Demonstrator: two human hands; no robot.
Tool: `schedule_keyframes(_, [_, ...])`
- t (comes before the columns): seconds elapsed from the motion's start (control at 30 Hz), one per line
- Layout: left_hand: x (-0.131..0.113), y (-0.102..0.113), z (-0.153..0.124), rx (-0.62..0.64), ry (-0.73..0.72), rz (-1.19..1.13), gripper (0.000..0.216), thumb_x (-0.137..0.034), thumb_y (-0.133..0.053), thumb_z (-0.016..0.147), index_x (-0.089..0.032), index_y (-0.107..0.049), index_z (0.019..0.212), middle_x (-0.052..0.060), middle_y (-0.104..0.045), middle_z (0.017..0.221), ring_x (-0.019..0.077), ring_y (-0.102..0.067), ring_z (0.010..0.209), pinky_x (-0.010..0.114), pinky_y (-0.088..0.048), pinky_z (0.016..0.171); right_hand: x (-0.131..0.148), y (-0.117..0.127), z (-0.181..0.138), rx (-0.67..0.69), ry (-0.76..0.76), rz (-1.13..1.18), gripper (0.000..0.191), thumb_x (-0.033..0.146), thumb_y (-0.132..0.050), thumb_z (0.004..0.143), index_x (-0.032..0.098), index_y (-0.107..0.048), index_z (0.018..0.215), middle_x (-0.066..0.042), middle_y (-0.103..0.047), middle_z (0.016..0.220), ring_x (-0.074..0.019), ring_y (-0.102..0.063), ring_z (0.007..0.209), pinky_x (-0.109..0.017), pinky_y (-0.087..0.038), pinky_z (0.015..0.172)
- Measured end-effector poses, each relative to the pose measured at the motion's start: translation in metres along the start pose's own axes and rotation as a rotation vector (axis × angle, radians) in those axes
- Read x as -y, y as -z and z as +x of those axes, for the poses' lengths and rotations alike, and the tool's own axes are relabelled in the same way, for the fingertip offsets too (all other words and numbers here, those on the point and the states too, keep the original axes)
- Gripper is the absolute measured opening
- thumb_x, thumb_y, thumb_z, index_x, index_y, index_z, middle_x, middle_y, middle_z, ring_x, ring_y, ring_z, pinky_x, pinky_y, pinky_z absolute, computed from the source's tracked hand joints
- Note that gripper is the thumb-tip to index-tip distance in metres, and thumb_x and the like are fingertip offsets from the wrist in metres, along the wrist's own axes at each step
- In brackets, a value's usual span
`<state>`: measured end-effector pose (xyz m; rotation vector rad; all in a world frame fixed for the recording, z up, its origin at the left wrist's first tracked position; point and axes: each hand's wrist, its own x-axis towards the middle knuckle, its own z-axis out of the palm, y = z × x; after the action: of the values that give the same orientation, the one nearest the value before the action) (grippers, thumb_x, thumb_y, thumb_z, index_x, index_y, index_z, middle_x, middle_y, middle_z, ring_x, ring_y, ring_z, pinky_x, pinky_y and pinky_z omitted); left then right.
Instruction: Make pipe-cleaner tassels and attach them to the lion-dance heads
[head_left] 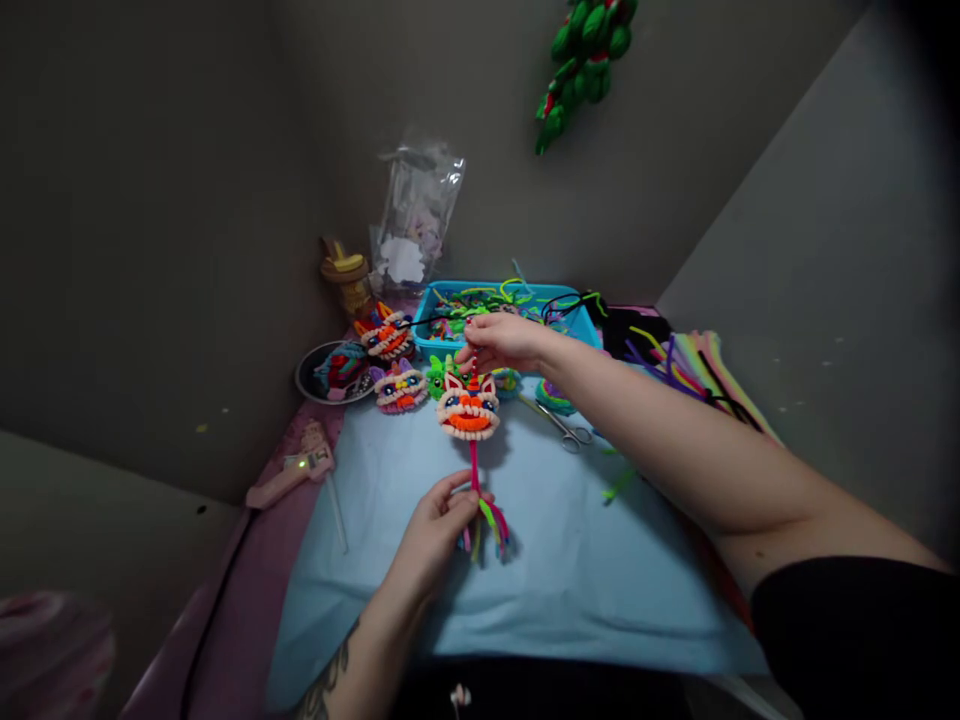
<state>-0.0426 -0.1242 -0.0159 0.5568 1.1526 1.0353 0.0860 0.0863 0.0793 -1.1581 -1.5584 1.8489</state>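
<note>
A pipe-cleaner lion-head ornament (468,411), white-rimmed with an orange mouth, is stretched lengthwise above a light blue mat (585,560). My right hand (501,343) pinches the cord at its top end. My left hand (433,530) pinches the red stem just above the coloured tassel (491,530) at its bottom end.
Similar finished heads (386,336) lie at the back left by a dark dish (330,372). A blue tray (510,305) of pipe cleaners stands behind, scissors (564,428) lie right of the ornament, a pink glue gun (294,475) at left, loose pipe cleaners (690,375) at right.
</note>
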Motion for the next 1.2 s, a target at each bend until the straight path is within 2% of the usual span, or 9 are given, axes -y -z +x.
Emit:
schedule_keyframes(0.13, [-0.004, 0.000, 0.002, 0.023, 0.062, -0.051, 0.029, -0.032, -0.072, 0.073, -0.014, -0.060, 0.092, 0.009, -0.073, 0.084, 0.0137, -0.062, 0.061, 0.023, -0.046, 0.055, -0.006, -0.009, 0.000, -0.141, 0.074, -0.189, 0.024, 0.020, -0.054, 0.091, 0.018, -0.045, 0.069, -0.004, -0.071, 0.072, -0.0126, -0.066, 0.058, -0.024, -0.051, 0.058])
schedule_keyframes(0.27, [-0.006, -0.002, 0.001, 0.072, 0.190, -0.175, 0.022, -0.023, -0.067, 0.075, -0.015, -0.057, 0.093, 0.011, -0.072, 0.091, 0.0199, -0.067, 0.073, 0.028, -0.050, 0.058, -0.011, -0.018, -0.002, -0.219, 0.137, -0.299, 0.020, 0.014, -0.058, 0.084, 0.017, -0.051, 0.065, -0.001, -0.068, 0.069, -0.0114, -0.062, 0.064, -0.022, -0.048, 0.064])
schedule_keyframes(0.43, [-0.005, -0.006, 0.001, 0.082, 0.201, -0.201, 0.019, -0.023, -0.065, 0.076, -0.015, -0.056, 0.092, 0.012, -0.071, 0.093, 0.0215, -0.067, 0.077, 0.029, -0.050, 0.060, -0.025, -0.025, -0.044, -0.470, 0.357, -0.541, 0.008, 0.015, -0.061, 0.076, 0.017, -0.059, 0.084, 0.000, -0.064, 0.084, -0.0121, -0.057, 0.076, -0.023, -0.041, 0.070])
schedule_keyframes(0.47, [-0.004, -0.006, 0.002, 0.072, 0.181, -0.182, 0.019, -0.026, -0.065, 0.078, -0.015, -0.056, 0.091, 0.012, -0.071, 0.093, 0.0207, -0.067, 0.076, 0.028, -0.049, 0.061, -0.033, -0.027, -0.057, -0.479, 0.362, -0.591, 0.003, 0.017, -0.058, 0.078, 0.017, -0.059, 0.080, 0.001, -0.063, 0.078, -0.0119, -0.055, 0.072, -0.022, -0.040, 0.066])
schedule_keyframes(0.57, [0.002, -0.005, 0.006, 0.022, 0.052, -0.066, 0.029, -0.043, -0.062, 0.081, -0.016, -0.057, 0.091, 0.011, -0.070, 0.094, 0.0179, -0.065, 0.076, 0.027, -0.048, 0.065, -0.067, -0.035, -0.090, -0.336, 0.256, -0.696, 0.020, 0.028, -0.053, 0.081, 0.018, -0.056, 0.064, 0.003, -0.055, 0.058, -0.0111, -0.048, 0.056, -0.023, -0.032, 0.053])
schedule_keyframes(0.7, [0.009, -0.003, 0.011, -0.005, -0.142, 0.180, 0.047, -0.060, -0.055, 0.080, -0.016, -0.064, 0.093, 0.011, -0.070, 0.095, 0.0208, -0.063, 0.085, 0.030, -0.048, 0.075, -0.117, -0.050, -0.099, -0.268, 0.007, -0.362, 0.019, 0.035, -0.052, 0.080, 0.019, -0.055, 0.071, 0.003, -0.053, 0.058, -0.0109, -0.047, 0.051, -0.023, -0.033, 0.049])
schedule_keyframes(0.87, [0.005, 0.000, 0.009, 0.059, -0.247, 0.347, 0.052, -0.060, -0.048, 0.083, -0.014, -0.072, 0.090, 0.012, -0.072, 0.096, 0.0256, -0.062, 0.095, 0.036, -0.044, 0.091, -0.142, -0.064, -0.086, -0.274, -0.051, -0.008, 0.029, 0.041, -0.068, 0.066, 0.019, -0.050, 0.067, 0.007, -0.047, 0.053, -0.0081, -0.041, 0.047, -0.021, -0.030, 0.047])
schedule_keyframes(1.07, [0.003, 0.000, 0.031, -0.104, -0.191, 0.192, 0.041, -0.047, -0.071, 0.068, -0.014, -0.068, 0.093, 0.008, -0.070, 0.084, 0.0194, -0.062, 0.074, 0.030, -0.048, 0.069, -0.137, -0.061, -0.088, -0.189, -0.145, 0.310, 0.036, 0.040, -0.078, 0.055, 0.017, -0.053, 0.067, 0.007, -0.052, 0.049, -0.0059, -0.042, 0.042, -0.020, -0.030, 0.046])
schedule_keyframes(1.2, [-0.003, -0.013, 0.048, -0.043, -0.150, 0.077, 0.028, -0.037, -0.075, 0.064, -0.013, -0.068, 0.077, 0.003, -0.064, 0.065, 0.0128, -0.056, 0.059, 0.024, -0.043, 0.059, -0.134, -0.060, -0.088, -0.134, -0.171, 0.423, 0.033, 0.036, -0.079, 0.053, 0.015, -0.056, 0.064, 0.002, -0.062, 0.055, -0.0081, -0.051, 0.045, -0.021, -0.037, 0.048])
